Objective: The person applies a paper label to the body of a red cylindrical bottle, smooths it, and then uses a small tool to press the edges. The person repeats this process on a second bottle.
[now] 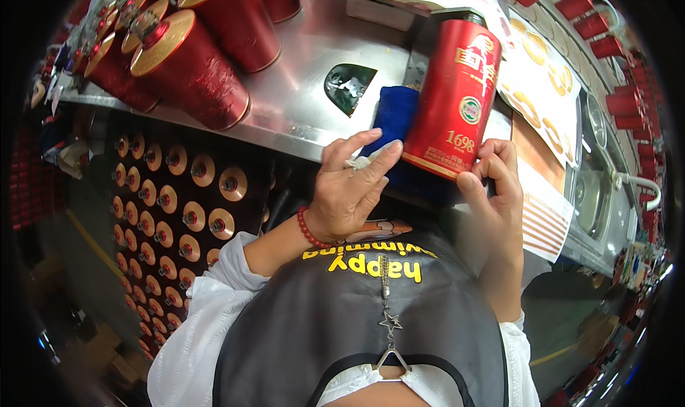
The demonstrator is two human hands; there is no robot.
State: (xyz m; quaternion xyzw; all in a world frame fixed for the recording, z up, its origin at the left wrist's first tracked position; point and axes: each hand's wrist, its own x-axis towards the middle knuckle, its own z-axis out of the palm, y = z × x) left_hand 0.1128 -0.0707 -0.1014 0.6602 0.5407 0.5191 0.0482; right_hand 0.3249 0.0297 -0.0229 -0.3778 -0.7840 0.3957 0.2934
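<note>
A red bottle with gold lettering and a round green-and-white emblem lies on a blue cloth, its dark neck toward the far side. My right hand is at the bottle's lower right corner, thumb and curled fingers closed on its base edge. Close to the lower left corner is my left hand, wearing a red bead bracelet, with a small white wad, possibly tissue, pinched between its fingers. A dark, shiny curved piece lies on the metal bench left of the cloth.
Several red bottles with gold shoulders stand on the metal bench at the left. Below it are rows of similar bottles. Printed label sheets lie at the right, beside a sink with a white tap.
</note>
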